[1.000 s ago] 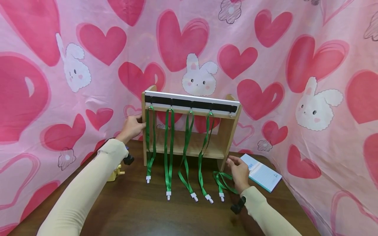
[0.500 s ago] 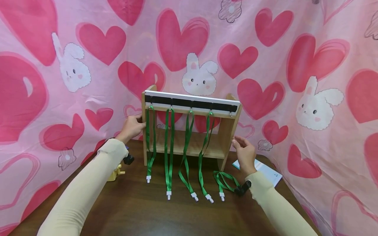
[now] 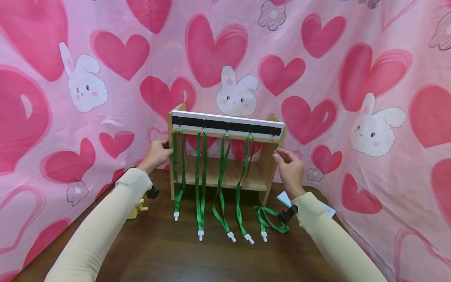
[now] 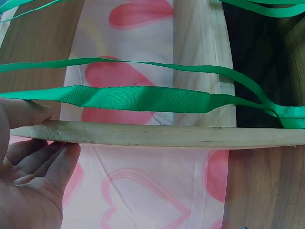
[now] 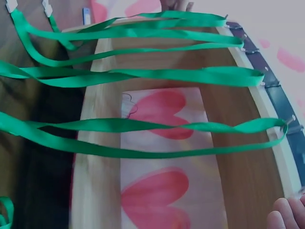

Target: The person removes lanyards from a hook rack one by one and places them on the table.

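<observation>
Left fingers [image 4: 66,164] pinch side of wooden rack [image 3: 230,176]; right fingers [image 5: 286,210] relaxed near opposite side.

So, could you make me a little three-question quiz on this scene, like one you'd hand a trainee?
1. How many green lanyards hang from the hooks on the wooden rack?
2. True or false: the person's left hand grips the rack's side panel.
3. Seen from the head camera, which of the hooks holds no lanyard?
A) the leftmost
B) the middle one
C) the rightmost

Key:
1. Four.
2. True: the left wrist view shows the thumb on one face of the panel and the fingers on the other.
3. C.
</observation>
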### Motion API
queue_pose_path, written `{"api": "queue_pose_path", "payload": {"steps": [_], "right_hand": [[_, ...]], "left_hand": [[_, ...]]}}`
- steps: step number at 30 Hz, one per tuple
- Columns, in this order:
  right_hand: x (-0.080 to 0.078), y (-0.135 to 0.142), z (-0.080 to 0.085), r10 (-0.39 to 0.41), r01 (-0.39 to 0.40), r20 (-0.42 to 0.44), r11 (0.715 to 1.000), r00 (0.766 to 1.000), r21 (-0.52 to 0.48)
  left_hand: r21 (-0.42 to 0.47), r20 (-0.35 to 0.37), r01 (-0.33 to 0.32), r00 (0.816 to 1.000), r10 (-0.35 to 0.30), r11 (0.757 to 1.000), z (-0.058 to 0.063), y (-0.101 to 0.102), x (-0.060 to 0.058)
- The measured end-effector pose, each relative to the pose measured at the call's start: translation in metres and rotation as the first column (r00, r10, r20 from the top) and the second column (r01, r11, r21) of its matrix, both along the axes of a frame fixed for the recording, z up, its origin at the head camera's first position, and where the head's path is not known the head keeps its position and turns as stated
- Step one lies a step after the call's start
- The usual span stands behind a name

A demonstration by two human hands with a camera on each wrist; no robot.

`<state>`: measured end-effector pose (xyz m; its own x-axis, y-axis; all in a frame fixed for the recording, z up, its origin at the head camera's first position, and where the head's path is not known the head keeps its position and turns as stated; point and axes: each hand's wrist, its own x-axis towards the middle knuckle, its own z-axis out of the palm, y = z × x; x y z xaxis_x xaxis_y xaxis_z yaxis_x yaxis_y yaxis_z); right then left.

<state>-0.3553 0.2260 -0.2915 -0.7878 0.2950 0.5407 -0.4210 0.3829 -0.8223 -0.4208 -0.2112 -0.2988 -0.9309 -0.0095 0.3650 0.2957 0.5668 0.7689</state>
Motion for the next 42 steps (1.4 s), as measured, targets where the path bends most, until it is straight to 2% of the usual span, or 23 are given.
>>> {"api": "queue_pose_path", "payload": {"steps": [11, 17, 24, 30, 34, 37, 42], "right_hand": [[-0.009, -0.026, 0.023, 0.051, -0.055, -0.088, 0.998, 0.995, -0.044], [-0.019, -0.039, 0.029, 0.058, -0.065, -0.112, 0.996, 0.992, -0.057], [-0.027, -0.055, 0.028, 0.07, -0.072, -0.053, 0.997, 0.996, -0.025], [-0.03, -0.068, 0.025, 0.141, -0.137, 0.04, 0.985, 0.989, -0.106], [-0.031, -0.075, 0.023, 0.143, -0.132, 0.088, 0.984, 0.986, -0.121], [-0.033, -0.08, 0.022, 0.118, -0.106, 0.097, 0.988, 0.988, -0.114], [-0.036, -0.087, 0.021, 0.14, -0.124, 0.077, 0.976, 0.987, -0.18]], "left_hand": [[0.025, -0.006, 0.004, 1.0, -0.004, 1.0, 0.004, 0.001, 0.0], [0.008, -0.001, 0.011, 1.0, -0.011, 1.0, 0.006, 0.0, 0.0], [0.012, -0.003, 0.012, 1.0, -0.012, 1.0, 0.004, 0.001, 0.001], [0.01, -0.004, 0.01, 1.0, -0.01, 1.0, 0.003, 0.002, 0.001], [0.01, 0.0, 0.007, 1.0, -0.007, 1.0, 0.003, 0.002, 0.002], [0.006, 0.001, 0.005, 1.0, -0.005, 1.0, 0.002, 0.002, 0.002], [0.006, 0.006, 0.005, 1.0, -0.005, 1.0, 0.001, 0.002, 0.003]]}}
